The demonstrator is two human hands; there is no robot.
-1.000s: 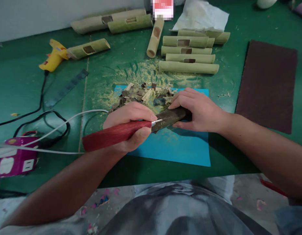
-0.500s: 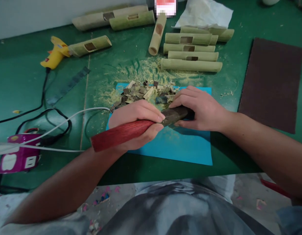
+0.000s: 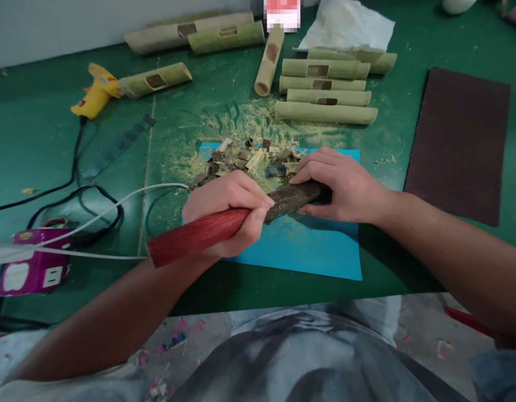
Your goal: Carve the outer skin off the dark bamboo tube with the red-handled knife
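Observation:
My left hand (image 3: 230, 204) is closed around a long red piece (image 3: 191, 237) with a streaky, wood-like surface, its blunt end pointing to the lower left. From between its fingertips a dark brown stick (image 3: 295, 198) runs to the right. My right hand (image 3: 339, 187) grips the far end of that stick, thumb below and fingers above. How the red piece and the stick meet is hidden inside my left hand. Both hands are over a blue sheet (image 3: 308, 251). Behind them lies a heap of dark and pale chips (image 3: 236, 156) with yellowish shavings.
Several cut bamboo tubes (image 3: 327, 113) with square openings lie at the back. A yellow glue gun (image 3: 96, 95) rests at the left, above a purple power box (image 3: 35, 271) with cables. A dark brown sheet (image 3: 461, 145) is at the right, white paper (image 3: 347, 28) behind.
My left hand and the red piece have shifted slightly to the left and down, and more of the dark stick shows. My right hand has hardly moved.

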